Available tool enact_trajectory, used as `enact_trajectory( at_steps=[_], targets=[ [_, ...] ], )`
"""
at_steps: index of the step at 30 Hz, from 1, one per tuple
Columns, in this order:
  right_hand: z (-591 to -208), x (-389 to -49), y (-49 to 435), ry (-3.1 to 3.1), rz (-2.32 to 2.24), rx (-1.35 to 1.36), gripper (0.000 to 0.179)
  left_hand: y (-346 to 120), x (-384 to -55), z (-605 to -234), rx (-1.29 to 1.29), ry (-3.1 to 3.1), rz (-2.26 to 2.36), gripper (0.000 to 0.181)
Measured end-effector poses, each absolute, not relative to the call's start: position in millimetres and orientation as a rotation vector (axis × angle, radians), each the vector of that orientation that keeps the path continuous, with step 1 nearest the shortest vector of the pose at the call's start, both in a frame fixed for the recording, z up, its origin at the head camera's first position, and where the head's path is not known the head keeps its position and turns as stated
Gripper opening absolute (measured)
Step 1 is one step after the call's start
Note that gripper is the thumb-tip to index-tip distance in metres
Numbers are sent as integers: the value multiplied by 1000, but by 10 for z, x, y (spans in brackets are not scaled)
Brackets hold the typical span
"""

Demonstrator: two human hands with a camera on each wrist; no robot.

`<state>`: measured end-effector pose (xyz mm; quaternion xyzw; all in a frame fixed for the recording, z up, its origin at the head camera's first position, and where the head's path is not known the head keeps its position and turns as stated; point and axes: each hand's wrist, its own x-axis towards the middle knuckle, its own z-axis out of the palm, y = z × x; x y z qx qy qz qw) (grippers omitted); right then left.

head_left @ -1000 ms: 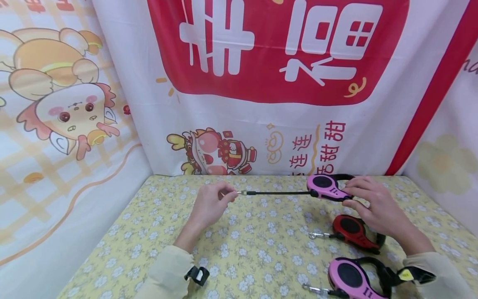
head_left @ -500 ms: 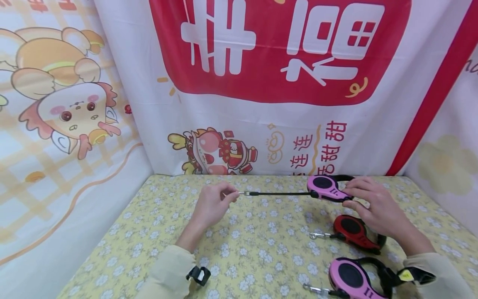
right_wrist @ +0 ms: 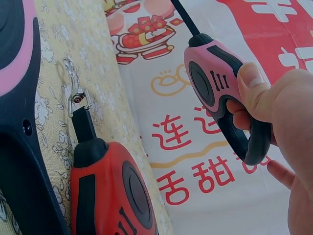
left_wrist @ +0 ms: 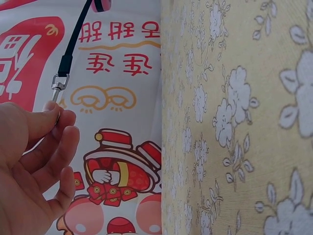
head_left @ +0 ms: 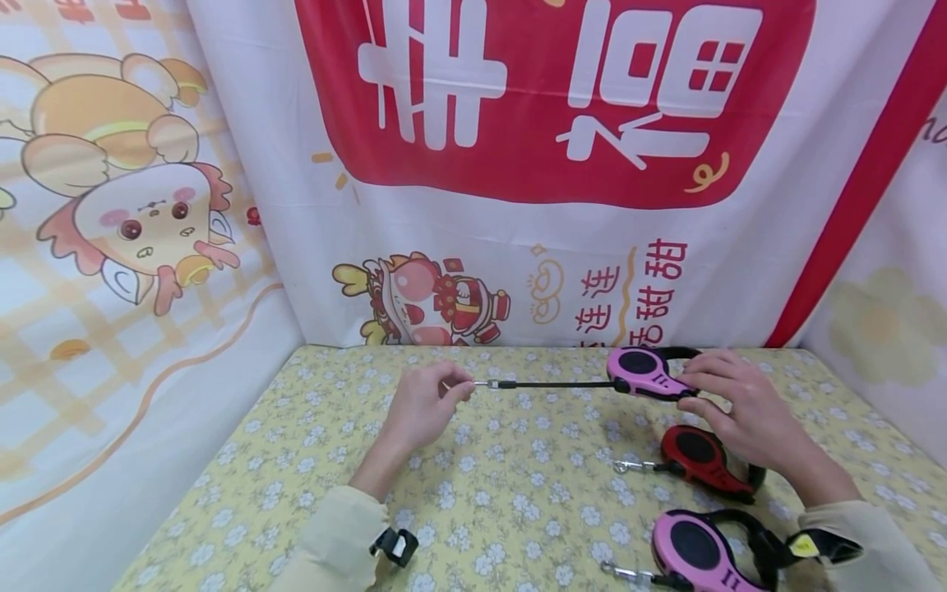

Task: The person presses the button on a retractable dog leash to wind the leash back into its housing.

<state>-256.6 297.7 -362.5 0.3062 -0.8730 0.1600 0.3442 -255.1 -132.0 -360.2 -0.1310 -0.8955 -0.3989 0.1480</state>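
Observation:
A pink and black retractable dog leash (head_left: 642,370) is held near the far edge of the table by my right hand (head_left: 743,403). In the right wrist view, the thumb lies on the side of the leash case (right_wrist: 215,73) and fingers pass through its black handle. The black strap (head_left: 558,385) runs straight out to the left. My left hand (head_left: 425,403) pinches the metal clip (left_wrist: 57,90) at the strap's end between thumb and forefinger; the other fingers are loosely bent. Most of the clip is hidden by the fingertips.
A red retractable leash (head_left: 699,460) lies below my right hand, its metal clip (head_left: 625,466) pointing left. Nearer the front lies another pink leash (head_left: 695,547). A flowered cloth covers the table (head_left: 503,493). Printed fabric (head_left: 473,230) hangs behind and at both sides.
Very little differs. Both hands keep their grips, the strap stays stretched, and the leashes on the table have not moved.

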Motion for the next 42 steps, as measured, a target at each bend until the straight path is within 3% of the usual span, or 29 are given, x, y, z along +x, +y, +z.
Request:
enact_trajectory(
  at_steps=[42],
  targets=[
    [-3605, -2540, 2946, -2297, 414, 805, 32, -1243, -2513, -3631, -428, -2603, -1129, 7]
  ],
)
